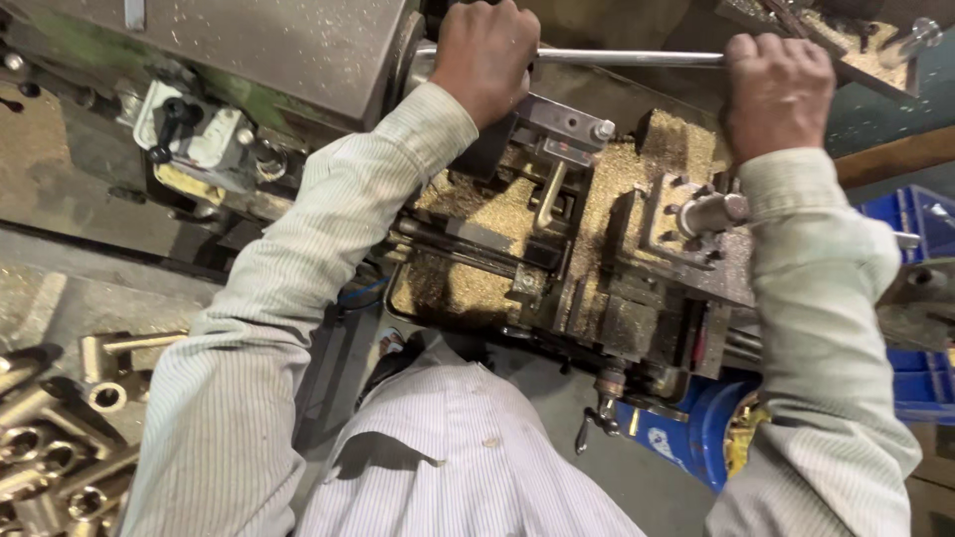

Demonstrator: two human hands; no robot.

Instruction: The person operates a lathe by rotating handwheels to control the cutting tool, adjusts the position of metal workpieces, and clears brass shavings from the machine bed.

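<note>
Steel bar (627, 58): long, round, bright; lies level across the top of the view, above the lathe carriage. Both hands are on it.

Left hand (484, 55): fist wrapped over the bar at its left end, just in front of the round chuck (408, 60). Fingers curled under and closed on the bar; knuckles face the camera.

Right hand (774, 91): fist closed round the bar's right end, well apart from the left hand. Bare bar shows between the two fists. Both arms wear pale striped sleeves (826, 328), reaching up from the bottom of the view.

Below the bar: the lathe carriage (557, 239), dark metal, heaped with fine yellow metal shavings (477, 214). A square tool post (676, 214) stands on it to the right, beneath the right wrist, with a short shiny cylinder sticking out toward the sleeve. A small clamp block with a bolt head sits just under the left hand.

Left of the chuck: the grey-green machine housing (249, 50), with a pale lever box (194, 134) carrying a black knob.

Lower left corner: a pile of brass fittings (60, 438), tube-shaped with open bores, lying jumbled; shavings on the surface near them.

Lower right: a blue plastic crate (915, 298) and a blue rounded container (686, 433), partly hidden by the right sleeve. A small handle hangs from the carriage's front edge, near the container.
</note>
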